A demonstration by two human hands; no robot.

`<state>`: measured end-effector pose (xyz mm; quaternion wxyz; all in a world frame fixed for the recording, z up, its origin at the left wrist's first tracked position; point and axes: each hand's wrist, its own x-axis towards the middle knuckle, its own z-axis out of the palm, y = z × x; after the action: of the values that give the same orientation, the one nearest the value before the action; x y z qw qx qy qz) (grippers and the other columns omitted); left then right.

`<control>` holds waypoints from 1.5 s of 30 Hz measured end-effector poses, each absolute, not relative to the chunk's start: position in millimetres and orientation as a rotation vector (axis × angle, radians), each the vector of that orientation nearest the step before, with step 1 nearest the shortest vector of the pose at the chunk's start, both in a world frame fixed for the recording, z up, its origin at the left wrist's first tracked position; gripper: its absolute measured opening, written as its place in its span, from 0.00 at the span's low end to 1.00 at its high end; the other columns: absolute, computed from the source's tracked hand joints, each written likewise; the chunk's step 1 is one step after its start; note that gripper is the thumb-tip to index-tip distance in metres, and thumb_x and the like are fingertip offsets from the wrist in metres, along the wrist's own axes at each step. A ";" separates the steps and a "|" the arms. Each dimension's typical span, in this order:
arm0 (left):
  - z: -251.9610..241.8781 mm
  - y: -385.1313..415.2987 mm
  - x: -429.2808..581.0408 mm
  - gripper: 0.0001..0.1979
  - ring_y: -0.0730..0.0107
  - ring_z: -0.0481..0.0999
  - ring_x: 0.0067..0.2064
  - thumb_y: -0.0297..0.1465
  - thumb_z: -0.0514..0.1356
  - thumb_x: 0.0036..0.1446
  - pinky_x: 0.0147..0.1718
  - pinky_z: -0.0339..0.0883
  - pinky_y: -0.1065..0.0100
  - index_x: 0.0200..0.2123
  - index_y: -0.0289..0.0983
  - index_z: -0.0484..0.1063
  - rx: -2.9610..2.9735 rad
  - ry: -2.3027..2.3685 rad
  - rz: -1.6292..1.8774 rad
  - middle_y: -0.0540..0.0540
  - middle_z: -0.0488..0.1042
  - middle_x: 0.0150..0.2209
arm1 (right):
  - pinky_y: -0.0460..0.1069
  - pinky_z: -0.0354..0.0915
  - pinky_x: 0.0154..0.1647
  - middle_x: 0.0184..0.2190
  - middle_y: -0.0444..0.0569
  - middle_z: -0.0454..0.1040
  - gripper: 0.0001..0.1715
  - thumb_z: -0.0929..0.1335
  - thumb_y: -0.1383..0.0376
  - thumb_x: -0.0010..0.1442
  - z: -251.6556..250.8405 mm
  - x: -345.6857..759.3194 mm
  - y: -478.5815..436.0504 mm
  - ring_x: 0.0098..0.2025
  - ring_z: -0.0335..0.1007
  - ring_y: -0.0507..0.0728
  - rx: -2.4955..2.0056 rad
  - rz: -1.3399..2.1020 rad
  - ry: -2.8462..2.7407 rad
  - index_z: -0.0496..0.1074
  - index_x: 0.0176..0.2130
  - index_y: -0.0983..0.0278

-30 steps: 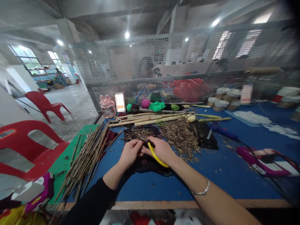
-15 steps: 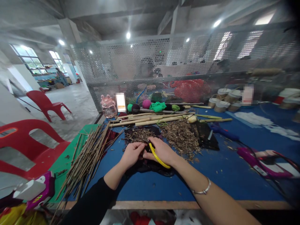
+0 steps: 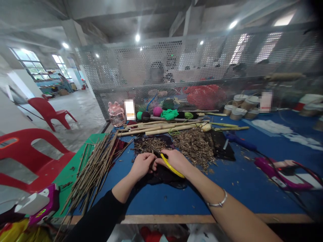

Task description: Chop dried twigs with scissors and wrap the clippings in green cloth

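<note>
My right hand (image 3: 176, 160) is closed around a pair of yellow-handled shears (image 3: 174, 170), whose dark blades point left toward my other hand. Close beside it, my left hand (image 3: 142, 166) pinches a short thin twig (image 3: 152, 152), mostly hidden by the fingers. Both hands are over a dark cloth (image 3: 166, 179) on the blue table. Just beyond them lies a heap of small cut twig pieces (image 3: 148, 143) on dark fabric. A larger heap of cut pieces (image 3: 195, 146) spreads to the right.
Long thin twigs (image 3: 93, 171) lie piled on the left, over a green board (image 3: 60, 171). Pale stalks (image 3: 164, 128), yarn balls (image 3: 157, 111) and a pink bottle (image 3: 116, 116) are at the back. A blue glue gun (image 3: 241, 141) and a purple power strip (image 3: 280, 176) are at right.
My right hand's fingers and the yellow handle have shifted slightly around the shears. The left hand keeps its pinch in nearly the same place. The view has moved a little.
</note>
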<state>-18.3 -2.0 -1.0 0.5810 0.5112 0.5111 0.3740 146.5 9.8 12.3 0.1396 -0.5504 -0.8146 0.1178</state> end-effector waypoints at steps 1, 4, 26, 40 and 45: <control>0.3 -2.0 -18.3 0.15 0.78 0.69 0.19 0.41 0.55 0.49 0.15 0.59 0.79 0.29 0.34 0.67 1.165 1.187 0.903 0.51 0.69 0.19 | 0.45 0.53 0.26 0.28 0.49 0.73 0.26 0.61 0.43 0.52 12.6 146.0 9.2 0.31 0.70 0.57 -1.574 0.342 -2.338 0.69 0.35 0.60; 2.0 -0.9 -18.7 0.17 0.78 0.69 0.20 0.43 0.57 0.48 0.15 0.61 0.78 0.32 0.34 0.66 1.091 1.142 0.988 0.50 0.70 0.23 | 0.46 0.55 0.30 0.36 0.50 0.72 0.30 0.64 0.43 0.49 14.4 143.7 5.7 0.37 0.69 0.57 -1.473 0.347 -2.291 0.65 0.43 0.60; -5.5 -0.4 -20.7 0.15 0.80 0.64 0.17 0.41 0.51 0.53 0.13 0.55 0.80 0.30 0.33 0.67 1.329 1.195 0.833 0.51 0.67 0.18 | 0.46 0.55 0.28 0.32 0.50 0.76 0.28 0.60 0.40 0.51 15.6 150.3 9.5 0.35 0.71 0.59 -1.656 0.275 -2.440 0.70 0.36 0.58; -2.7 3.0 -20.4 0.15 0.81 0.66 0.19 0.41 0.54 0.52 0.14 0.59 0.80 0.36 0.34 0.64 1.158 1.082 1.013 0.52 0.67 0.23 | 0.45 0.52 0.28 0.33 0.49 0.71 0.32 0.64 0.41 0.48 22.6 146.5 4.1 0.32 0.67 0.55 -1.531 0.416 -2.270 0.63 0.43 0.61; -5.1 3.9 -18.3 0.13 0.82 0.66 0.19 0.40 0.56 0.50 0.15 0.61 0.78 0.30 0.34 0.62 1.179 1.081 0.998 0.51 0.68 0.24 | 0.47 0.56 0.34 0.37 0.50 0.69 0.33 0.66 0.42 0.46 14.8 146.0 5.4 0.39 0.66 0.57 -1.424 0.448 -2.327 0.64 0.42 0.62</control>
<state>-18.3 3.9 -5.1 0.5876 0.5061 0.4637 0.4285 146.0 5.4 14.8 0.1875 -0.5059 -0.8268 0.1593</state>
